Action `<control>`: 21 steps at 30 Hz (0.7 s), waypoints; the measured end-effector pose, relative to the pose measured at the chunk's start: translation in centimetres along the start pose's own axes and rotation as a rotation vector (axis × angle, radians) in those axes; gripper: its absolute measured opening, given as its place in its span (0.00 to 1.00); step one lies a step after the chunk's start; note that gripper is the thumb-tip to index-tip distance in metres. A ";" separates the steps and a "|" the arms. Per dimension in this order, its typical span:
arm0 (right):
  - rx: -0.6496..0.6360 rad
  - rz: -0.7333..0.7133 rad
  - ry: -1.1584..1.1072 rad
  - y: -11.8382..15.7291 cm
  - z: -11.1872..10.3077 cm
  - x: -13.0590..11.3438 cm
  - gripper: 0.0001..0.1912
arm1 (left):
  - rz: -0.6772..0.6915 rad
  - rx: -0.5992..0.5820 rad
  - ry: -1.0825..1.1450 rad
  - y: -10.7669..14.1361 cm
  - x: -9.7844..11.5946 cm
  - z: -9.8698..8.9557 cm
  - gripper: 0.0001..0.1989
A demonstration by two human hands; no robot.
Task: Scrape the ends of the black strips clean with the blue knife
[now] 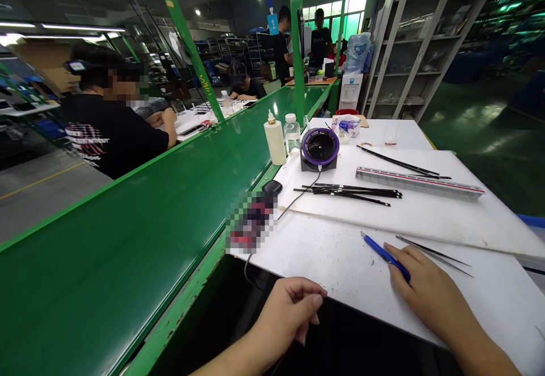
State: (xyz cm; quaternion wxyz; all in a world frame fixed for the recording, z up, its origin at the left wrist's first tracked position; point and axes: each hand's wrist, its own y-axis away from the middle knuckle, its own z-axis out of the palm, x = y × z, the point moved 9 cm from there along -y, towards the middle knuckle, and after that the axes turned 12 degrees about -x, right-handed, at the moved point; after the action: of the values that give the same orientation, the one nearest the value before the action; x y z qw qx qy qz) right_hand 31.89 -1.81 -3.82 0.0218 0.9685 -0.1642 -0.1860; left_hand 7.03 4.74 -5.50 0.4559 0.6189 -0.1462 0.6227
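My right hand (426, 288) rests on the white tabletop with its thumb and fingers closed around a blue craft knife (377, 246). The knife's metal tip points away to the upper left. Just beyond that hand lies a pair of dark tweezers (438, 252), apart from the fingers. At the near edge of the table is my left hand (292, 308), its fingers loosely bent and slightly apart, with nothing visible in them. Further in, thin black strips (349, 191) lie in a loose bundle on a white board (409, 220). A scale ruler (419, 183) lies behind them.
Behind the bundle stands a round purple-rimmed device (320, 146) with a cable, next to a cream squeeze bottle (275, 140) and a clear bottle (292, 136). A blurred-out object (252, 222) sits at the left corner. Beyond the green conveyor trough (183, 177), a person (110, 115) sits working.
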 end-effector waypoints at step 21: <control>-0.235 0.195 -0.891 6.5 3.3 -1.6 0.29 | -0.114 0.127 0.222 -0.5 -2.8 -1.8 0.18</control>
State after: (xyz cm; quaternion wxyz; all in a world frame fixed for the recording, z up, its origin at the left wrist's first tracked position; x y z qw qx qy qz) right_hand 27.24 -7.39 -5.67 0.0760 0.7653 -0.2254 -0.5981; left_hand 5.73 5.27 -8.58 0.4639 0.5808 -0.0199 0.6686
